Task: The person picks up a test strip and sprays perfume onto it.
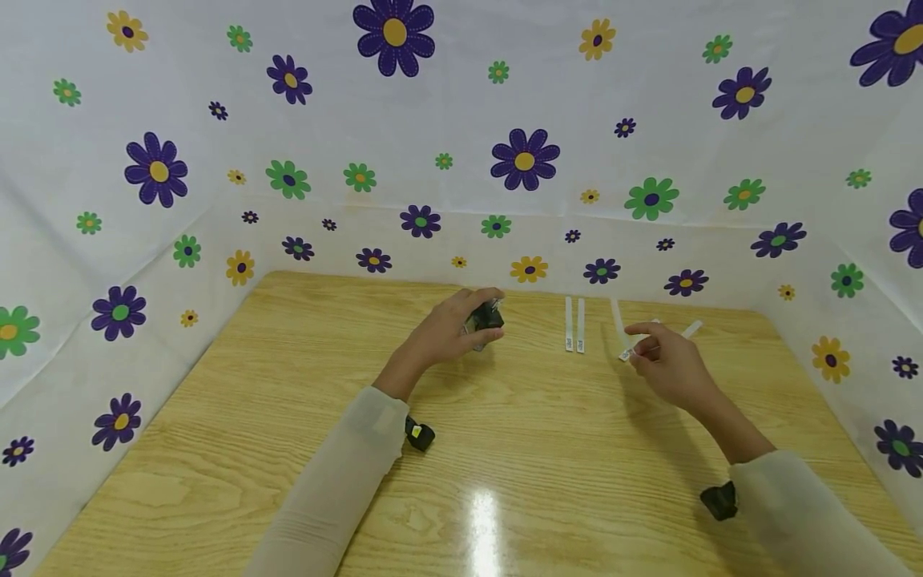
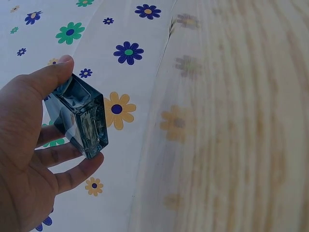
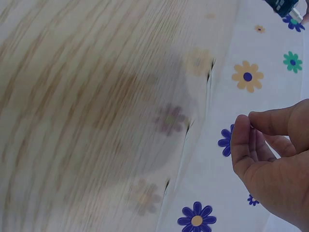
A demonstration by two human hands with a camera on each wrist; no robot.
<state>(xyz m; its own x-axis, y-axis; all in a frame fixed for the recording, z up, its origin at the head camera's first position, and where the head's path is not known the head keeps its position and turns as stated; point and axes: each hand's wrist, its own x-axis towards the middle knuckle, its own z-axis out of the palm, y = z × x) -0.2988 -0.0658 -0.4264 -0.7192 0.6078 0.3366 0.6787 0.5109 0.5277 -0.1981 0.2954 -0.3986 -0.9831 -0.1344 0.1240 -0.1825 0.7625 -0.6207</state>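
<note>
In the head view my left hand (image 1: 449, 330) holds a perfume bottle (image 1: 489, 315) of dark glass with a silvery nozzle. The left wrist view shows the square, blue-tinted bottle (image 2: 82, 116) gripped between thumb and fingers. To the right, my right hand (image 1: 671, 365) has its thumb and fingertips pinched together at the lower end of a narrow white paper strip (image 1: 618, 319). From the right wrist, the right hand (image 3: 270, 154) shows the same pinch, but the strip between its fingertips cannot be made out there.
Two labelled paper strips (image 1: 574, 324) lie side by side on the wooden table (image 1: 505, 425). Another strip (image 1: 692, 328) lies beyond the right hand, partly hidden. A flowered white cloth (image 1: 461, 192) rises behind the table and at both sides. Black camera mounts (image 1: 420, 434) sit at both wrists.
</note>
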